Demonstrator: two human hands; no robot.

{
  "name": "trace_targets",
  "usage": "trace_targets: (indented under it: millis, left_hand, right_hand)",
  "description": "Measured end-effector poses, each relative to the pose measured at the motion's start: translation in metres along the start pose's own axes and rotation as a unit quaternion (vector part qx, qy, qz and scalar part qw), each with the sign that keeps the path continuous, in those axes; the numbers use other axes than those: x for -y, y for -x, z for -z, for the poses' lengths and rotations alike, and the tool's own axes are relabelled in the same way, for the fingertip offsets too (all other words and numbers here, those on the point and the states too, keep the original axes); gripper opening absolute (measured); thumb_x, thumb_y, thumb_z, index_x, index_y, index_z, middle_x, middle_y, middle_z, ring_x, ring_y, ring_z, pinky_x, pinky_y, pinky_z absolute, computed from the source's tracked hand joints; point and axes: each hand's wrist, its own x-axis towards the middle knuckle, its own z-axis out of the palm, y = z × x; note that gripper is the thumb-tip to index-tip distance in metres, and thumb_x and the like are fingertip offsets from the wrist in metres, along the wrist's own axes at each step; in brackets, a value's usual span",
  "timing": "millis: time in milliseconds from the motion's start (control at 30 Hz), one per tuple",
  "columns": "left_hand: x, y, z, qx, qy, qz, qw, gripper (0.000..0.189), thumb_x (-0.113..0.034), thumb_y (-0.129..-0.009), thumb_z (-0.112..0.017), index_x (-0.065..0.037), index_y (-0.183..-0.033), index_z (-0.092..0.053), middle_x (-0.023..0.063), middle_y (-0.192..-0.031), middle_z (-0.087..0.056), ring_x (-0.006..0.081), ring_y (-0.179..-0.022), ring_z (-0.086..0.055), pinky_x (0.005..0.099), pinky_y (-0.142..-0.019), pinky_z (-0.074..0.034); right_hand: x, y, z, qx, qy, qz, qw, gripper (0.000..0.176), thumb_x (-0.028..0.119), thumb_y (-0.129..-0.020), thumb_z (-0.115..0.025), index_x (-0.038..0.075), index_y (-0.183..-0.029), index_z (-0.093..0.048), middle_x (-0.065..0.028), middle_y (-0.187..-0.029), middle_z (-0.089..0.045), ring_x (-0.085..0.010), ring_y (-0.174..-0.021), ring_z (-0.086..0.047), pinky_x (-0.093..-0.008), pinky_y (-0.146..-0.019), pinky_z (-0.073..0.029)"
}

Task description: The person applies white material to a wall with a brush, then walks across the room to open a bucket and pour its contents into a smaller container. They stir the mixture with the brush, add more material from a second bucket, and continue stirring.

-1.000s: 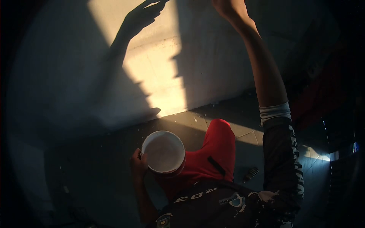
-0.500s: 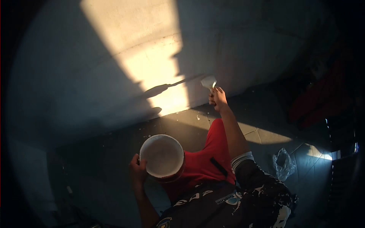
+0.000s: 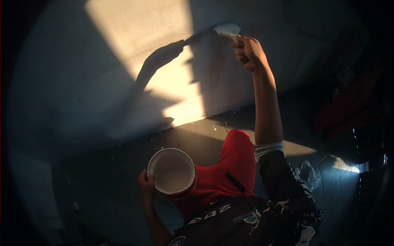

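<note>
My right hand (image 3: 249, 52) is closed round the handle of a wide, flat paintbrush (image 3: 228, 29) coated in white. Its broad end appears to rest against the shaded part of the wall (image 3: 262, 24), right of the sunlit strip. Low on the left, my left hand (image 3: 147, 184) grips the rim of a round bucket (image 3: 171, 171), thumb on the edge. Something white and smooth lies inside the bucket, which leans against my red-clad leg (image 3: 234, 164).
Dark floor tiles (image 3: 205, 139) meet the wall's base and carry small white spots. A crumpled clear plastic bag (image 3: 308, 175) lies on the floor to the right. Dim red cloth (image 3: 344, 102) shows at the far right. Shadows of my arm and brush fall across the wall.
My right hand has moved up along the wall with the paintbrush, and the arm is stretched further. The bucket and my left hand have shifted slightly left.
</note>
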Motion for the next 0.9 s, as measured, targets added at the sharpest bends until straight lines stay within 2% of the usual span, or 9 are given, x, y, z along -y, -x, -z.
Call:
trace_targets:
  millis: [100, 200, 300, 433, 633, 667, 767, 867, 900]
  left_hand:
    - [-0.018, 0.0, 0.002, 0.003, -0.004, 0.014, 1.0, 0.02, -0.017, -0.077, -0.059, 0.002, -0.079, -0.051, 0.0084, -0.063, -0.047, 0.0124, -0.061, -0.042, 0.0327, -0.053, -0.035]
    - [-0.01, -0.001, 0.002, 0.0, -0.011, 0.006, 1.0, 0.021, -0.017, -0.077, -0.059, 0.002, -0.078, -0.05, 0.009, -0.062, -0.047, 0.0128, -0.06, -0.042, 0.0335, -0.053, -0.035]
    - [-0.016, 0.0, 0.002, -0.002, -0.018, 0.012, 1.0, 0.021, -0.017, -0.077, -0.059, 0.002, -0.077, -0.05, 0.0095, -0.061, -0.046, 0.0132, -0.059, -0.042, 0.0345, -0.052, -0.035]
    - [-0.007, -0.005, -0.002, -0.008, -0.037, 0.0, 0.999, 0.021, -0.018, -0.077, -0.06, 0.001, -0.077, -0.05, 0.0098, -0.06, -0.046, 0.0134, -0.058, -0.043, 0.0347, -0.052, -0.035]
    - [-0.018, -0.004, -0.004, 0.003, -0.06, -0.015, 0.998, 0.023, -0.019, -0.077, -0.06, 0.001, -0.077, -0.049, 0.0101, -0.06, -0.046, 0.0133, -0.057, -0.044, 0.0345, -0.052, -0.035]
    - [-0.018, -0.004, -0.005, 0.003, -0.072, -0.017, 0.997, 0.023, -0.019, -0.076, -0.06, 0.001, -0.076, -0.049, 0.01, -0.06, -0.046, 0.0132, -0.057, -0.043, 0.0344, -0.051, -0.035]
    - [-0.015, -0.005, -0.005, 0.011, -0.054, -0.014, 0.998, 0.023, -0.02, -0.077, -0.059, 0.001, -0.077, -0.049, 0.0109, -0.06, -0.046, 0.0128, -0.057, -0.043, 0.0344, -0.051, -0.035]
    - [-0.007, -0.007, -0.007, 0.001, -0.024, -0.033, 0.999, 0.023, -0.02, -0.078, -0.057, 0.002, -0.077, -0.05, 0.0122, -0.06, -0.047, 0.0128, -0.057, -0.043, 0.0343, -0.051, -0.035]
    - [-0.006, -0.008, -0.006, 0.003, -0.026, -0.03, 0.999, 0.023, -0.02, -0.078, -0.057, 0.002, -0.077, -0.05, 0.0122, -0.06, -0.047, 0.0128, -0.057, -0.043, 0.0343, -0.051, -0.035]
  right_hand:
    - [0.036, 0.01, -0.009, 0.035, -0.037, 0.093, 0.994, 0.019, 0.015, -0.097, -0.045, 0.0, -0.102, -0.057, -0.0012, -0.07, -0.05, -0.0044, -0.048, -0.036, -0.023, -0.041, -0.028]
    - [0.013, 0.003, -0.006, 0.048, -0.077, 0.103, 0.99, 0.018, 0.015, -0.096, -0.046, 0.0, -0.099, -0.056, -0.0014, -0.069, -0.049, -0.0048, -0.047, -0.036, -0.0236, -0.041, -0.028]
    - [-0.07, -0.012, 0.005, 0.01, -0.061, -0.001, 0.998, 0.019, 0.02, -0.097, -0.048, 0.01, -0.081, -0.047, 0.0021, -0.059, -0.042, -0.0053, -0.041, -0.032, -0.0245, -0.036, -0.024]
    - [-0.157, 0.017, 0.021, -0.013, -0.061, -0.108, 0.992, 0.018, 0.021, -0.098, -0.046, 0.009, -0.085, -0.048, 0.0016, -0.062, -0.041, -0.0053, -0.042, -0.03, -0.024, -0.036, -0.023]
    - [-0.198, 0.028, 0.03, -0.056, -0.055, -0.267, 0.961, 0.021, 0.011, -0.091, -0.043, 0.008, -0.07, -0.046, 0.0036, -0.057, -0.037, -0.0037, -0.04, -0.027, -0.0243, -0.033, -0.018]
    - [-0.193, 0.019, 0.031, -0.056, -0.055, -0.263, 0.961, 0.021, 0.011, -0.091, -0.043, 0.008, -0.07, -0.046, 0.0036, -0.057, -0.037, -0.0037, -0.04, -0.027, -0.0243, -0.033, -0.018]
    - [-0.1, -0.005, 0.009, -0.025, -0.007, -0.225, 0.974, 0.023, 0.002, -0.086, -0.039, 0.007, -0.063, -0.043, 0.0026, -0.056, -0.036, -0.0046, -0.038, -0.027, -0.0244, -0.031, -0.015]
    - [0.0, -0.042, -0.02, -0.002, -0.133, -0.262, 0.956, 0.019, -0.002, -0.085, -0.032, 0.004, -0.069, -0.04, 0.0015, -0.054, -0.034, -0.0034, -0.036, -0.031, -0.0216, -0.03, -0.016]
    - [0.038, -0.031, -0.029, 0.035, -0.054, -0.211, 0.975, 0.018, -0.001, -0.086, -0.03, 0.004, -0.072, -0.04, 0.0019, -0.055, -0.035, -0.0025, -0.036, -0.029, -0.0207, -0.029, -0.016]
